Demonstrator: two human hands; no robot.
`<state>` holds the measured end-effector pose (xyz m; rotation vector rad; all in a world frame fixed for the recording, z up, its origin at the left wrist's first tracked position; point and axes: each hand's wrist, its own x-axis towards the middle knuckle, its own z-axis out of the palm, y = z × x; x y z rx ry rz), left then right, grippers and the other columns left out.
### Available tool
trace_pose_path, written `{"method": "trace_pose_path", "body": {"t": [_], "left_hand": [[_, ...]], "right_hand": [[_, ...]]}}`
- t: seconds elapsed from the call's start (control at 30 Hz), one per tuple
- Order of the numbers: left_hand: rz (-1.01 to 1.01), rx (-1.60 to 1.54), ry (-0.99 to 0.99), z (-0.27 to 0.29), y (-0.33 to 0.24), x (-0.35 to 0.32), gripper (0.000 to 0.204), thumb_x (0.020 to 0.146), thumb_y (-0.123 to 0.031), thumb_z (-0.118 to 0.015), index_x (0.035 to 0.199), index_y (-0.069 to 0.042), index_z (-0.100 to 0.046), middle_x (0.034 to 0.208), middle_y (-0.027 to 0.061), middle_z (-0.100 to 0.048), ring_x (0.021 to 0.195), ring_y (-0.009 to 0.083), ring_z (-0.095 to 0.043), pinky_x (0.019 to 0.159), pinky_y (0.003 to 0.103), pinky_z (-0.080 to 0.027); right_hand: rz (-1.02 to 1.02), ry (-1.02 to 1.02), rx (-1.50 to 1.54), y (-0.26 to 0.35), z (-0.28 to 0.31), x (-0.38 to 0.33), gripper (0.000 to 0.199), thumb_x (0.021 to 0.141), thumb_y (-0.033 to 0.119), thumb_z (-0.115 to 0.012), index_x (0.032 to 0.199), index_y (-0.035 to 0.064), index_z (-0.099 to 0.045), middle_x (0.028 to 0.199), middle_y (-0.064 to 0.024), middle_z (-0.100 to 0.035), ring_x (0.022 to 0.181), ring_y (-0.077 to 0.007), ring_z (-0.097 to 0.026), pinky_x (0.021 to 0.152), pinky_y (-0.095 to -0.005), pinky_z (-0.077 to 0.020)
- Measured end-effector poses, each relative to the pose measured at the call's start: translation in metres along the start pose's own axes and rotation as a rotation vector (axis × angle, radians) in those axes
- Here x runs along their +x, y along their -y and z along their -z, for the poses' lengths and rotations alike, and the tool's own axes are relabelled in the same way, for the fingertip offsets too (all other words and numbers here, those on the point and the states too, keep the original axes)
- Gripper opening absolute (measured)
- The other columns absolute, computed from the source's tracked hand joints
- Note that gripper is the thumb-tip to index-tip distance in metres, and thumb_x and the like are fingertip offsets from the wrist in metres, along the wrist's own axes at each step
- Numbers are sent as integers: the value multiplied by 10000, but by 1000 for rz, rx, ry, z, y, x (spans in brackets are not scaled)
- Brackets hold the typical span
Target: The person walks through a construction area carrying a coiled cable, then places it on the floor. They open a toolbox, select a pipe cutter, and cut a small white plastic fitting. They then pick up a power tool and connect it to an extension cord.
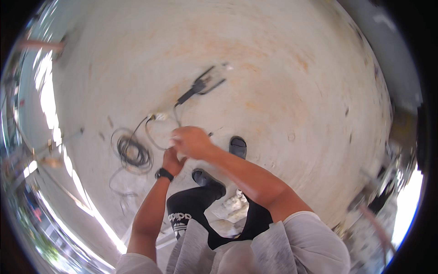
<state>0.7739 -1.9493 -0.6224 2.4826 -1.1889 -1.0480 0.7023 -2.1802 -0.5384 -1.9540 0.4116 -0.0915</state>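
Observation:
My right hand is closed, its fingers curled over a thin dark cord. That cord runs up to a black tool lying on the floor, with a straight handle and two prongs spread like a fork. Just below and left of it, my left hand, with a black band on the wrist, is also closed where a cord reaches its fingers. What exactly lies between the two hands is partly hidden and blurred. A pale connector block rests on the floor beyond them, with cord ends running into it.
A loose coil of black cable lies on the floor at the left. My feet wear dark slides on the stained concrete floor. Pale rubble shows between my legs. Blurred clutter lines the right edge.

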Motion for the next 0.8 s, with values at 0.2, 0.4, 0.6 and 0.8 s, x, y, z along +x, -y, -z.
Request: {"method": "trace_pose_path", "body": {"t": [0.2,0.4,0.6,0.8], "left_hand": [[338,-131,48,76,-42,-282,489,885,-310,-680,1296,-59,-591,1239,182,-628,1193,378,-561,1049,491,-403],[943,-199,800,83,-86,-516,639,858,-462,-689,1367,-91,-583,1317,188,-617,1247,359,-576,1052,480,-460],[1502,-1734,-544,27,-204,-582,695,909,-383,-716,1430,7,-472,1166,185,-680,1031,270,-696,833,411,-574],[1626,-1379,-963,-68,-302,-567,702,909,-323,-742,1422,54,-448,1059,192,-705,885,230,-720,730,346,-582]], "right_hand": [[-918,515,327,-49,43,-83,452,967,367,-583,695,15,-660,603,-132,-637,506,-258,-596,523,-400,-468],[-801,505,-321,24,195,-147,397,878,384,-659,752,10,-698,665,-117,-687,588,-240,-674,593,-384,-536],[-892,424,-215,122,263,-114,240,917,230,-680,946,-8,-660,727,-104,-665,577,-174,-638,480,-314,-518],[-925,302,-88,171,160,-47,313,909,265,-706,999,-18,-609,745,-147,-657,521,-247,-613,446,-371,-513]]}}
